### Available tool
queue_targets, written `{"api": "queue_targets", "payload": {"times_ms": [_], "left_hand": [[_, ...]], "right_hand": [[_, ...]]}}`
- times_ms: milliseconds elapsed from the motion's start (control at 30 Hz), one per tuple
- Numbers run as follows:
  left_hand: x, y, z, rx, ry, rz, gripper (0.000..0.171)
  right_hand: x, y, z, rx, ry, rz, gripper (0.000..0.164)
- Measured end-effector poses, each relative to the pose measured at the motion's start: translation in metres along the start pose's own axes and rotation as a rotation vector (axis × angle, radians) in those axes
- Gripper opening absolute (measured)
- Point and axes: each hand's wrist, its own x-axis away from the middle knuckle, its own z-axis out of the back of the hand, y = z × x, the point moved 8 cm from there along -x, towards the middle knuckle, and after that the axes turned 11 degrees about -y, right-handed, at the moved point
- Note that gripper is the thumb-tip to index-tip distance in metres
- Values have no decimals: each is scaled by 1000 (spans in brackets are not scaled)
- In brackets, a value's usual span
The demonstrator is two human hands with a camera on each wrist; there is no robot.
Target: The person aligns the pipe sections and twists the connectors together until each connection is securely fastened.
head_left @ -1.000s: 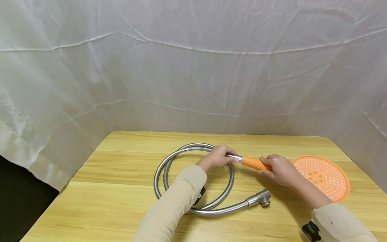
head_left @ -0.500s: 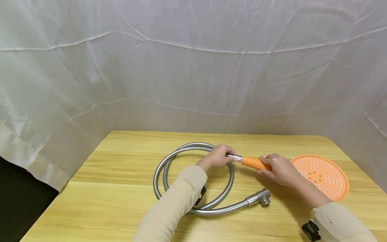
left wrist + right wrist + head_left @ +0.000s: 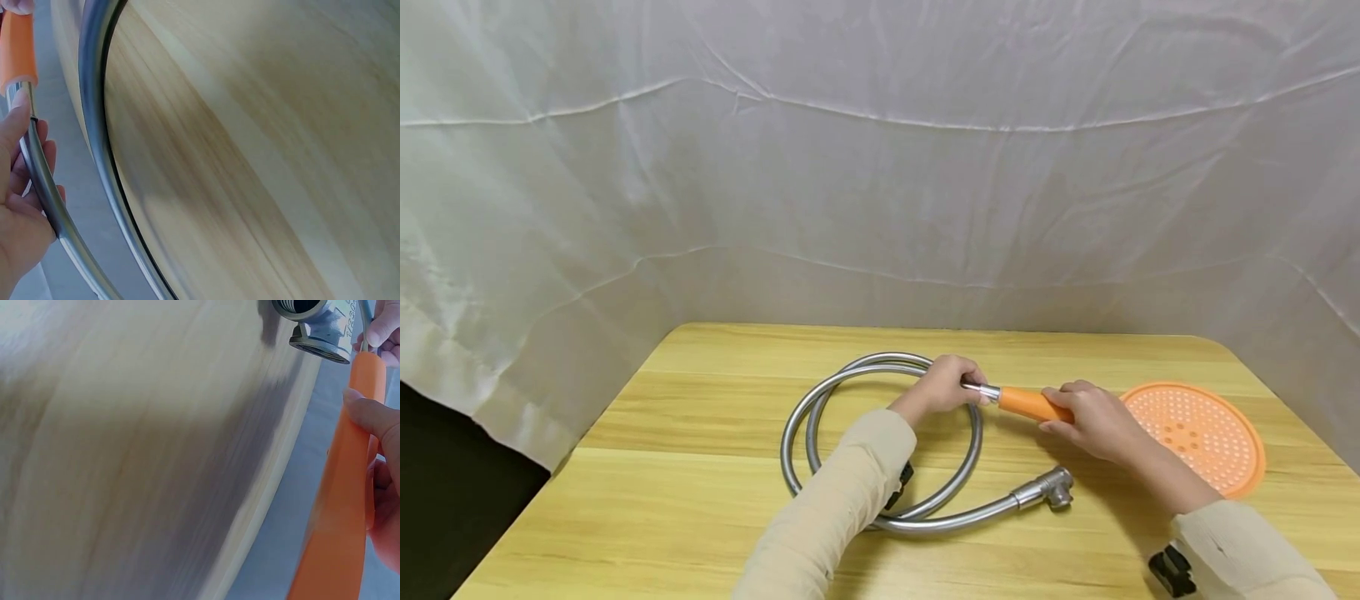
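Note:
An orange shower head is held level above the table, its round, dotted face (image 3: 1213, 437) at the right. My right hand (image 3: 1097, 423) grips its orange handle (image 3: 1028, 404), with the thumb along the side in the right wrist view. At the handle's left end, my left hand (image 3: 946, 386) holds the chrome connector (image 3: 988, 392) of a silver shower hose (image 3: 787, 454). The left wrist view has the left thumb (image 3: 19, 115) lying on that connector, right below the orange handle (image 3: 17, 47). The hose lies coiled on the table under my left forearm.
The hose's other end carries a metal tee-shaped fitting (image 3: 1054, 488) on the wooden table (image 3: 662, 500), in front of the right hand. Grey-white curtains (image 3: 880, 183) stand behind and beside the table. A black wrist camera (image 3: 1172, 572) sits under the right sleeve.

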Motion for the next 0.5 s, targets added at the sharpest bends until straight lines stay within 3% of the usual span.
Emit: {"api": "queue_targets", "payload": {"times_ms": [267,500], "left_hand": [[-1,0,0,-8,20,6,19],[-2,-1,-5,-73,-48,20,26]], "right_hand": [[-1,0,1,8,5,3,39],[-1,1,0,15,11,2,41]]}}
